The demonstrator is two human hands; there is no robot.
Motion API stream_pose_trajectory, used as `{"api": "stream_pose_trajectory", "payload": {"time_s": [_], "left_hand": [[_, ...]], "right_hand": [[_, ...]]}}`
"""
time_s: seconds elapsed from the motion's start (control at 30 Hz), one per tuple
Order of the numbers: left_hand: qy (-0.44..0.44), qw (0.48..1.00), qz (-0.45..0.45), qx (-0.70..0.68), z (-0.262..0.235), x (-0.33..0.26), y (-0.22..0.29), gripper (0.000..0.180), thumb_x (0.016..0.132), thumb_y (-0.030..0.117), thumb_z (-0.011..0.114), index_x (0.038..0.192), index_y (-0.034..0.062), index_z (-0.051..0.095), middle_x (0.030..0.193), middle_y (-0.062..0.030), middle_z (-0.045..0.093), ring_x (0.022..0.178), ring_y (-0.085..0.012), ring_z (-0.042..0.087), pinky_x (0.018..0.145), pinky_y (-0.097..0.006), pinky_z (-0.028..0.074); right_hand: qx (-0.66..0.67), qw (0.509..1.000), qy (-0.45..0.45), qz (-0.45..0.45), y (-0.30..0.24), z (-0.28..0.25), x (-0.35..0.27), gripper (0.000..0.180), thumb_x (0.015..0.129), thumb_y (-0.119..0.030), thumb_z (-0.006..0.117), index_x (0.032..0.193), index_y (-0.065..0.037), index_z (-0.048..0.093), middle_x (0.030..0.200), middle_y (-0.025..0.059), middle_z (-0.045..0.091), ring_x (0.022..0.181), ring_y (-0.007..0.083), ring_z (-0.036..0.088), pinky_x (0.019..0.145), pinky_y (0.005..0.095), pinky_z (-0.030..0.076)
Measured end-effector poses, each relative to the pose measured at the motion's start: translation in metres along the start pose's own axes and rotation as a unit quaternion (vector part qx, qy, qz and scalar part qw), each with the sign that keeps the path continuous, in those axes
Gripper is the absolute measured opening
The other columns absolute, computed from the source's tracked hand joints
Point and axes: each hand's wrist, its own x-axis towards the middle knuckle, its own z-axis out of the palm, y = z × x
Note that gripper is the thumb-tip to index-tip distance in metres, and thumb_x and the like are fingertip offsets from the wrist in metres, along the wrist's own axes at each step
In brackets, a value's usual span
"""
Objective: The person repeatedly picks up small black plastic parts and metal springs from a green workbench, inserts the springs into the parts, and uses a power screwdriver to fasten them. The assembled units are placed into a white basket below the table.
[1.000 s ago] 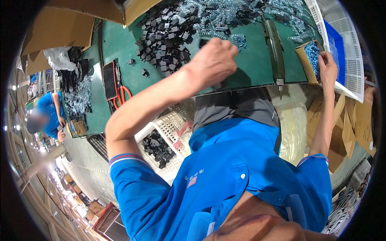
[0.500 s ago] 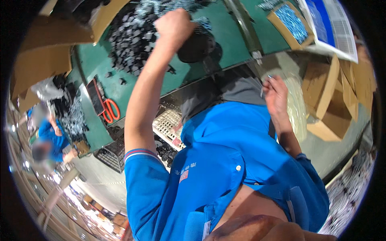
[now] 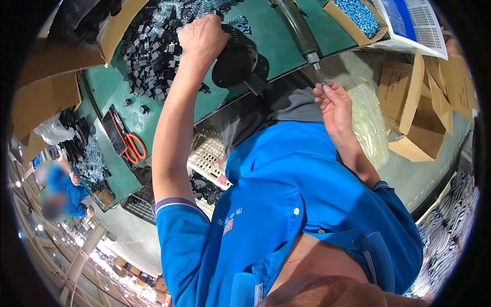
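My left hand (image 3: 203, 38) is closed, knuckles up, over the edge of a pile of black blocks (image 3: 153, 66) and shiny silver metal pieces (image 3: 169, 14). Its fingertips are hidden, so I cannot see what they hold. Beside that wrist, a round black part (image 3: 227, 67) sits near the table's front edge. My right hand (image 3: 337, 105) pinches a small screw (image 3: 323, 83) between thumb and fingers. Just beyond it is the metal tip of a dark green cylindrical power screwdriver (image 3: 294, 28), which reaches past the table edge.
Orange-handled scissors (image 3: 135, 147) lie beside a phone-like dark slab (image 3: 113, 132) on the green table (image 3: 153, 117). A carton of bluish screws (image 3: 353, 18) is at far right, with open cardboard boxes (image 3: 417, 123) below. A light plastic crate (image 3: 207, 158) stands under the table. Other people work at far left.
The whole view has shifted slightly. My right hand has come a little nearer the screwdriver tip. My left hand has turned and moved left over the pile.
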Motion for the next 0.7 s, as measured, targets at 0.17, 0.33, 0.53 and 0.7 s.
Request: {"api": "stream_pose_trajectory", "payload": {"time_s": [0.17, 0.33, 0.53, 0.7], "left_hand": [[-0.006, 1.0, -0.028, -0.006, 0.005, -0.001, -0.005, 0.045, 0.073, 0.043, 0.079, 0.11, 0.0196, 0.073, 0.096, -0.0139, 0.073, 0.091, -0.0323, 0.071, 0.077, -0.044, 0.055], [0.051, 0.987, -0.067, -0.134, 0.012, -0.006, -0.01, 0.039, 0.076, 0.027, 0.074, 0.114, 0.0187, 0.072, 0.096, -0.015, 0.073, 0.092, -0.0322, 0.07, 0.08, -0.043, 0.055], [0.208, 0.884, -0.023, -0.419, 0.015, -0.039, -0.036, 0.022, 0.088, 0.013, 0.069, 0.107, 0.003, 0.072, 0.086, -0.0078, 0.072, 0.072, -0.0101, 0.066, 0.063, -0.024, 0.054], [0.211, 0.842, -0.049, -0.494, 0.018, -0.065, -0.04, 0.019, 0.088, 0.003, 0.067, 0.106, 0.0014, 0.072, 0.091, -0.0046, 0.071, 0.073, -0.0086, 0.064, 0.065, -0.023, 0.053]], "right_hand": [[-0.005, 1.0, -0.016, -0.005, 0.002, -0.001, 0.0, 0.018, 0.094, -0.006, 0.06, 0.112, -0.004, 0.059, 0.1, 0.0125, 0.07, 0.09, 0.0209, 0.07, 0.074, 0.0305, 0.056], [-0.036, 0.998, 0.002, -0.056, 0.005, 0.005, -0.003, 0.018, 0.095, -0.005, 0.058, 0.114, -0.003, 0.057, 0.102, 0.0132, 0.069, 0.09, 0.0211, 0.069, 0.074, 0.0289, 0.057], [-0.079, 0.995, -0.013, -0.062, -0.001, 0.009, -0.006, 0.02, 0.096, -0.005, 0.056, 0.117, -0.002, 0.057, 0.103, 0.0128, 0.068, 0.09, 0.0184, 0.069, 0.074, 0.0257, 0.056], [-0.116, 0.991, -0.041, -0.059, -0.004, 0.008, -0.005, 0.021, 0.097, -0.005, 0.055, 0.118, -0.001, 0.056, 0.102, 0.0125, 0.067, 0.087, 0.0179, 0.068, 0.074, 0.0261, 0.056]]}}
